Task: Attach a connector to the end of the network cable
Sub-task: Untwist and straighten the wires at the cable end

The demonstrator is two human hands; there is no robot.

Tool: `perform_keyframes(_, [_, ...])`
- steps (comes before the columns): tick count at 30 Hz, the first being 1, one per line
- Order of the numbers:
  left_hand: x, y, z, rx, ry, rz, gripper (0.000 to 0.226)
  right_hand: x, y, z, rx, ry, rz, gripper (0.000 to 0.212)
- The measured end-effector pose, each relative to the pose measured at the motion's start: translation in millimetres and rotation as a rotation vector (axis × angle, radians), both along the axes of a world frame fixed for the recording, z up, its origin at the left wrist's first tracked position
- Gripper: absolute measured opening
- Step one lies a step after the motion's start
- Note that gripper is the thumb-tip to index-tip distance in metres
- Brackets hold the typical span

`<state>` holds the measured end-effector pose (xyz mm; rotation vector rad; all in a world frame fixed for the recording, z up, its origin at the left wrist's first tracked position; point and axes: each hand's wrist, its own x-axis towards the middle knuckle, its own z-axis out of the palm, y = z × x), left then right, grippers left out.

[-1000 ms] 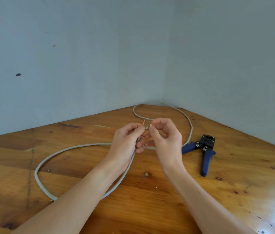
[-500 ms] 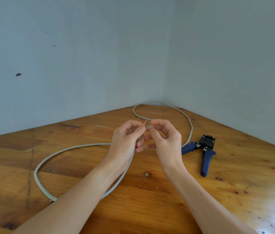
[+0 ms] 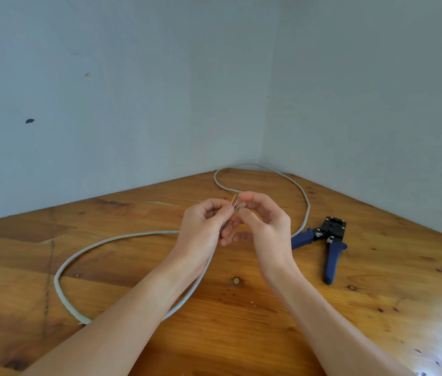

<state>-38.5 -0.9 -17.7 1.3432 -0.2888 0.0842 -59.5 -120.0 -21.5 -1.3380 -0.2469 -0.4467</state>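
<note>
A long grey network cable (image 3: 111, 240) loops over the wooden table (image 3: 377, 308). My left hand (image 3: 203, 232) grips the cable close to its stripped end and holds it above the table. Thin coloured wires (image 3: 237, 204) fan out past my left fingertips, one of them orange. My right hand (image 3: 264, 226) has its fingers curled, with thumb and forefinger pinching those wires. No connector shows in this view.
A crimping tool (image 3: 328, 240) with blue handles and a black head lies on the table to the right of my hands, next to the cable's far loop. Two pale blue walls meet in a corner behind the table.
My hands have stayed in nearly the same place. The right fingers have shifted slightly along the wire ends, which now fan out a little more.
</note>
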Motion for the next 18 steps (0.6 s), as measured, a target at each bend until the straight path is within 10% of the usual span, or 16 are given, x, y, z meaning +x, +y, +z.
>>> perform_keyframes(18, [-0.5,-1.1,-4.1,0.062,0.031,0.001,0.023,0.5,-1.0,-1.1,-0.032,0.101,-0.177,0.010])
